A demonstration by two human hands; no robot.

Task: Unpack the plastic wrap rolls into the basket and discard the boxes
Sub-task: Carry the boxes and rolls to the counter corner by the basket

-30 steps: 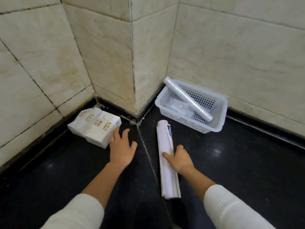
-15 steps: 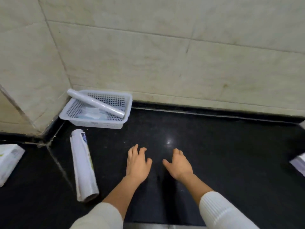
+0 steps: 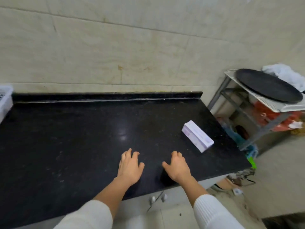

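A long white and lilac plastic wrap box (image 3: 197,136) lies on the black countertop (image 3: 74,138) near its right end. My right hand (image 3: 177,166) hovers over the counter just left of and nearer than the box, fingers apart and empty. Beside it, my left hand (image 3: 130,165) is spread and holds nothing. Only a corner of the white basket (image 3: 5,100) shows at the far left edge; its contents are out of view.
The counter ends at the right, where a metal rack (image 3: 244,116) holds a round black pan (image 3: 267,87) and white plastic bags (image 3: 285,74). A tiled wall backs the counter. Cabinet doors with small knobs (image 3: 158,198) sit below the front edge.
My view has swung right along the counter. The basket slid to the left edge, the paper roll and tissue packs left view, and the box came into view. Both hands stay empty.
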